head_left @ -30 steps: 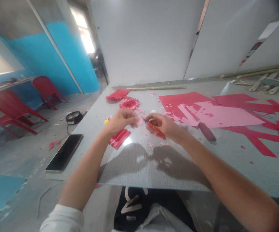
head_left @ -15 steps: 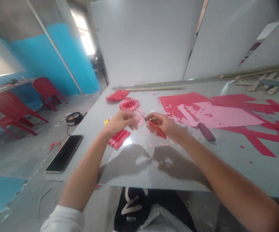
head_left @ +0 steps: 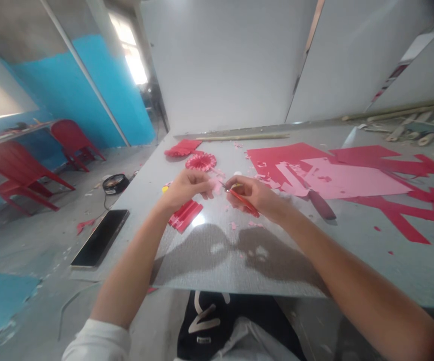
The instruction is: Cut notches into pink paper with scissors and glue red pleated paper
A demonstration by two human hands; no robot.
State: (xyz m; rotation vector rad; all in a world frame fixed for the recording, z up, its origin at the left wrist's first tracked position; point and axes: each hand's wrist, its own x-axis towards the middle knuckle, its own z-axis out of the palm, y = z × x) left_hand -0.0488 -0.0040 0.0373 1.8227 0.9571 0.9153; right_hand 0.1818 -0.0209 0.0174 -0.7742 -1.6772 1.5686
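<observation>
My left hand (head_left: 190, 189) pinches a small piece of pink paper (head_left: 217, 186) above the table. Close by on the right, my right hand (head_left: 249, 193) is closed around orange-handled scissors (head_left: 244, 199), their tips pointing at the pink paper. Whether the blades touch it I cannot make out. Below my left hand lies a pleated red paper strip (head_left: 187, 215). Behind it sit a red paper rosette (head_left: 201, 161) and a folded red paper piece (head_left: 183, 148).
To the right lie pink sheets (head_left: 360, 180), red sheets (head_left: 284, 153) and a dark red-handled tool (head_left: 321, 205). A phone (head_left: 100, 238) rests at the table's left edge. Bamboo strips (head_left: 420, 128) are piled at the far right; red chairs (head_left: 21, 165) stand left.
The scissors' tips have come slightly away from the pink paper, and their handles look a little wider apart. My left hand has hardly moved.
</observation>
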